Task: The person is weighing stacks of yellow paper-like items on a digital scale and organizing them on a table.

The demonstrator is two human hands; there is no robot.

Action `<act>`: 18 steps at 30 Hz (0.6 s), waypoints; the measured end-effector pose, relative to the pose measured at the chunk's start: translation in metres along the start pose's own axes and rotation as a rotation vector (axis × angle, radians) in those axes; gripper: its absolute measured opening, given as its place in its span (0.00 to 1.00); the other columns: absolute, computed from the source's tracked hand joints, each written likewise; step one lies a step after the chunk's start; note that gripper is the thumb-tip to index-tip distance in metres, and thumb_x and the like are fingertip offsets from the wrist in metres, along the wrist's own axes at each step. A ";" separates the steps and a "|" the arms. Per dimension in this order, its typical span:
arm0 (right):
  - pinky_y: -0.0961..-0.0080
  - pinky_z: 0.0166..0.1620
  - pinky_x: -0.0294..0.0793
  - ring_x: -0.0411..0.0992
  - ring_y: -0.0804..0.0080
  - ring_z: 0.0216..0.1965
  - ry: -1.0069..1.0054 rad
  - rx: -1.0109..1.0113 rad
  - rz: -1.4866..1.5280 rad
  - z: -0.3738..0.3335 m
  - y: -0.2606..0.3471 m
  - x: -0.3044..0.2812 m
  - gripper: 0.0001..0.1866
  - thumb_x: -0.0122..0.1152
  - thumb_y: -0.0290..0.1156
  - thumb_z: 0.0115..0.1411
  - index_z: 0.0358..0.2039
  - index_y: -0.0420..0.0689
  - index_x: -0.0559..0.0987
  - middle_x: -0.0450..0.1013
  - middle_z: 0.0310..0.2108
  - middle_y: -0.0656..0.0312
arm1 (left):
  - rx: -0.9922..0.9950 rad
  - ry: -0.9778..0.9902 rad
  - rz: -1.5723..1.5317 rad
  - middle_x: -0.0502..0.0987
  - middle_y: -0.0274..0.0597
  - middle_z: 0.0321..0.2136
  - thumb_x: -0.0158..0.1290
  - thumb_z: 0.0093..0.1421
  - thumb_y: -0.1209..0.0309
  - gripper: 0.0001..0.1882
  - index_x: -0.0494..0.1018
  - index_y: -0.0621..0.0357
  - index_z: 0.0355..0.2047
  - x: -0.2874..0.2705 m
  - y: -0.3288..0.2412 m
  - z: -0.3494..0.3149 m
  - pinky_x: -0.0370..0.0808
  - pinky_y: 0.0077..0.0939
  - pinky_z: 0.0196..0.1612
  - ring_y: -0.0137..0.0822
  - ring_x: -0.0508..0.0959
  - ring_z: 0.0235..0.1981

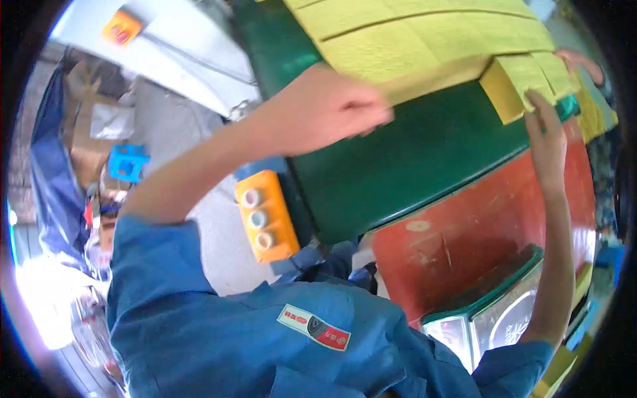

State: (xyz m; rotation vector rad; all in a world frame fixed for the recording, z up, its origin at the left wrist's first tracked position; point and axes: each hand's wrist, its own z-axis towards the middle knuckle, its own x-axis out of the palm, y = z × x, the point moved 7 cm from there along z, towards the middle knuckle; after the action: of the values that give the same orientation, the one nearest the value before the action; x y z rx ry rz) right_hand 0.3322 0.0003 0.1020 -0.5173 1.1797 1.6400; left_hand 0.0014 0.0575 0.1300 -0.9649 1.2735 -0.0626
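My left hand (pixel 332 106) hovers over the green work surface (pixel 405 156), close to the near edge of a broad layer of yellow sheets (pixel 378 53). Its fingers are curled in and slightly blurred, with nothing visible in them. On the right, my right hand (pixel 547 136) has its fingers apart. Its fingertips reach the near side of a yellow block of stacked sheets (pixel 504 93), which stands at the right end of the layer. Whether they press on it is hard to see. Another person's hand (pixel 577 61) is at that block's far right side.
An orange control box (pixel 267 215) with three round buttons sits left of the green surface. A red-brown board (pixel 458 232) lies in front, beside a green-edged glass panel (pixel 494 318). A white surface (pixel 199 40) carries another orange switch (pixel 121 28); a blue stool (pixel 127 162) stands left.
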 end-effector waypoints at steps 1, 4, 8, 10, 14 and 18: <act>0.74 0.48 0.72 0.75 0.65 0.44 0.071 -0.061 0.081 -0.013 0.023 0.010 0.15 0.56 0.23 0.60 0.48 0.40 0.77 0.76 0.46 0.54 | -0.168 -0.040 -0.081 0.79 0.39 0.23 0.51 0.64 0.66 0.13 0.79 0.62 0.35 -0.005 0.008 -0.047 0.74 0.21 0.30 0.27 0.79 0.25; 0.73 0.47 0.73 0.76 0.64 0.43 0.247 -0.241 0.374 -0.068 0.115 0.013 0.12 0.55 0.19 0.58 0.42 0.38 0.78 0.77 0.42 0.54 | -0.425 -0.287 -0.195 0.79 0.37 0.25 0.53 0.62 0.73 0.08 0.79 0.62 0.36 0.018 0.013 -0.179 0.73 0.18 0.29 0.23 0.78 0.26; 0.64 0.49 0.74 0.74 0.53 0.45 0.437 -0.494 0.529 -0.148 0.220 -0.002 0.12 0.58 0.19 0.54 0.41 0.39 0.77 0.76 0.41 0.51 | -0.467 -0.572 0.058 0.78 0.43 0.29 0.56 0.57 0.76 0.09 0.79 0.62 0.39 0.063 0.003 -0.276 0.74 0.23 0.31 0.31 0.77 0.27; 0.62 0.49 0.74 0.74 0.51 0.46 0.491 -0.558 0.565 -0.178 0.250 -0.001 0.14 0.58 0.22 0.55 0.43 0.39 0.76 0.75 0.43 0.50 | -0.501 -0.658 0.024 0.78 0.43 0.30 0.55 0.57 0.76 0.10 0.78 0.62 0.41 0.079 0.000 -0.295 0.74 0.24 0.31 0.31 0.77 0.27; 0.60 0.47 0.74 0.73 0.51 0.45 0.488 -0.638 0.569 -0.217 0.301 0.020 0.20 0.59 0.25 0.55 0.50 0.39 0.72 0.75 0.43 0.48 | -0.465 -0.726 0.078 0.76 0.44 0.34 0.55 0.57 0.75 0.16 0.76 0.60 0.47 0.098 -0.001 -0.303 0.75 0.27 0.32 0.36 0.78 0.30; 0.55 0.41 0.74 0.74 0.52 0.39 0.500 -0.658 0.420 -0.234 0.329 0.085 0.24 0.57 0.27 0.55 0.54 0.40 0.70 0.73 0.39 0.49 | -0.318 -0.734 0.324 0.73 0.45 0.35 0.55 0.54 0.76 0.18 0.74 0.58 0.48 0.103 -0.016 -0.292 0.75 0.34 0.34 0.44 0.76 0.34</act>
State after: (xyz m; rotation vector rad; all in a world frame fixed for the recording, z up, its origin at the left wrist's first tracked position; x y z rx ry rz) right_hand -0.0434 -0.1700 0.0821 -1.2119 1.1251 2.3655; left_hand -0.1947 -0.1741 0.0684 -0.9109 0.7426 0.7059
